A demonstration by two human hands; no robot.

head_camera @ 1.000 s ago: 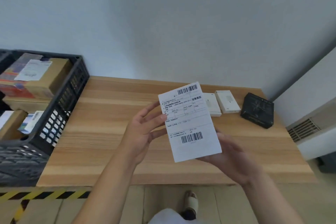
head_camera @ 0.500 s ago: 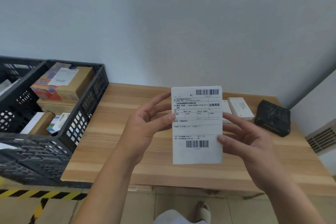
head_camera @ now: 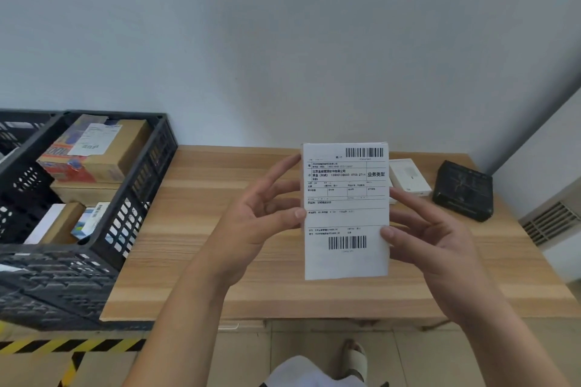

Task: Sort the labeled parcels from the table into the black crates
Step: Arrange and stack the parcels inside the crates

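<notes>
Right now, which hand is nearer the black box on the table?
Right. The right hand holds the labeled parcel just left of the black box; the left hand is across the parcel.

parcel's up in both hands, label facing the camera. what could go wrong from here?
1. The left hand and right hand pinch the labeled parcel only at its side edges, so it might slip on the way to the black crate.
2. That crate already holds stacked boxes, so the parcel may sit unevenly on top.

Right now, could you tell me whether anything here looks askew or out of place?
Mostly tidy. The top brown box in the black crate lies tilted across the boxes beneath it, not flat.
</notes>
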